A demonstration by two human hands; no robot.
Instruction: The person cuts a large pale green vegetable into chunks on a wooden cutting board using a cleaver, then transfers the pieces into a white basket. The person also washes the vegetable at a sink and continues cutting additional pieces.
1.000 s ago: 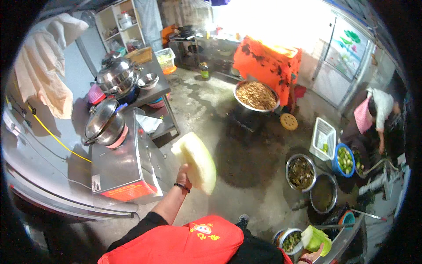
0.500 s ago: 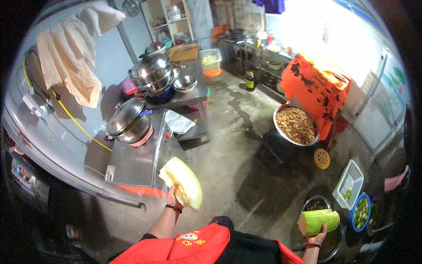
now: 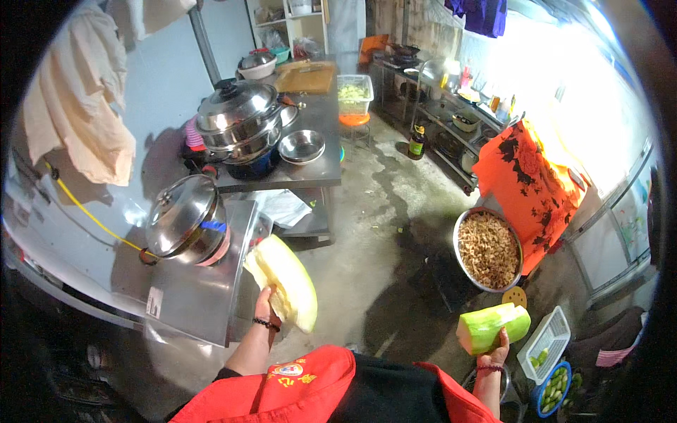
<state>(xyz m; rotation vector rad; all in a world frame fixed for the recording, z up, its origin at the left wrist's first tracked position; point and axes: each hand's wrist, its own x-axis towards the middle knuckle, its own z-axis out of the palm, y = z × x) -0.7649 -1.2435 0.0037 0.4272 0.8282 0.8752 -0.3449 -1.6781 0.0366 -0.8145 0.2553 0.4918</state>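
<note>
My left hand [image 3: 264,307] grips a long curved piece of gourd [image 3: 296,282], smooth and pale yellow-green outside, with rough whitish flesh on its inner side. It is held up beside the steel counter's front right corner. On the other side, my right hand [image 3: 501,350] is wrapped round a chunk of green gourd [image 3: 486,331] with a pale cut end, which looks split lengthwise. That chunk is above a metal basin [image 3: 505,384], mostly hidden by my arm and the gourd. Both pieces are clear of any surface.
Left, a lidded steel pot [image 3: 182,218] stands on the steel counter [image 3: 194,303]. Beyond, stacked steamers [image 3: 236,116], bowls [image 3: 302,146] and a cutting board [image 3: 305,78] occupy a table. On the right are a large basin of brown pieces [image 3: 488,248], a white basket [image 3: 546,338] and a blue basket [image 3: 553,391].
My view has shifted forward, toward the back of the room. Both hands still hold their gourd pieces; the right one has moved away from over the metal basin, toward the brown pieces.
</note>
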